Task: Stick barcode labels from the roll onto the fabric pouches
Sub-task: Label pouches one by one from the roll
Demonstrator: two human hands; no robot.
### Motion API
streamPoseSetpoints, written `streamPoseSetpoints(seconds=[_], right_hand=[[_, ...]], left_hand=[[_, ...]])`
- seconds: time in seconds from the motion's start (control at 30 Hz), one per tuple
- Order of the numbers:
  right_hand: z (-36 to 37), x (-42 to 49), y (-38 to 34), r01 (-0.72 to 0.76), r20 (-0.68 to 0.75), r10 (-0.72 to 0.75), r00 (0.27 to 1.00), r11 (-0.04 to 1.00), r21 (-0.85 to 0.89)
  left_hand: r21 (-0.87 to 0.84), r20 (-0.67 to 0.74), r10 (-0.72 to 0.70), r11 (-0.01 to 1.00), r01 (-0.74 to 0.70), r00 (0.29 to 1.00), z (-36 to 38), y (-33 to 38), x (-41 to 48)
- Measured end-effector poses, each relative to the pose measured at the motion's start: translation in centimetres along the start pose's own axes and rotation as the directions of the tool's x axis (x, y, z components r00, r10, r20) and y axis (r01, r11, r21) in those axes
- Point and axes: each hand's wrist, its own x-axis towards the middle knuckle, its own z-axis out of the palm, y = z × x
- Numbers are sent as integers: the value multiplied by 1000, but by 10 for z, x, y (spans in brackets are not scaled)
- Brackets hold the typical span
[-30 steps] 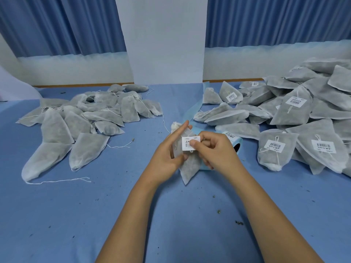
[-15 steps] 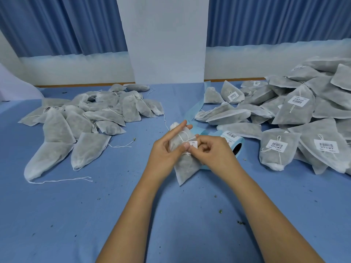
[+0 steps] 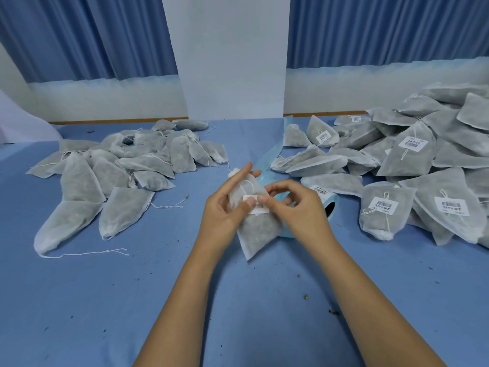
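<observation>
On the left of the blue tabletop [image 3: 79,300] lies a heap of unlabelled pouches [image 3: 127,168]. In the middle, the left hand [image 3: 225,210] holds one pouch [image 3: 260,231] just above the tabletop, grip closed round it, thumb on its white label [image 3: 260,210]. The right hand [image 3: 299,210] pinches the label too. Just behind lies the label roll [image 3: 329,205], then the labelled pouches [image 3: 397,160].

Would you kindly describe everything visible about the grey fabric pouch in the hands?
The grey fabric pouch is a translucent non-woven bag of dark filling, gathered top with white string, tilted up-left over the blue table. The left hand grips it; the right hand pinches it, both thumbs pressing a white label onto its front.
</observation>
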Motion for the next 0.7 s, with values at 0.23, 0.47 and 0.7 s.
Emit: streamPoseSetpoints(seconds=[0.23, 0.47, 0.7], right_hand=[[1, 3, 2, -99, 51, 93, 994, 989, 114], [-8, 14, -17, -29, 1, 29, 1000, 988, 151], [-22, 5, -28, -89, 46, 82, 996, 978, 188]], left_hand=[[183, -246, -42, 979, 89, 968, 11, -4, 3], [274, -328, -59, 949, 155, 943, 9, 10, 4], [255, -386, -38, 956, 146, 922, 35, 30, 15]])
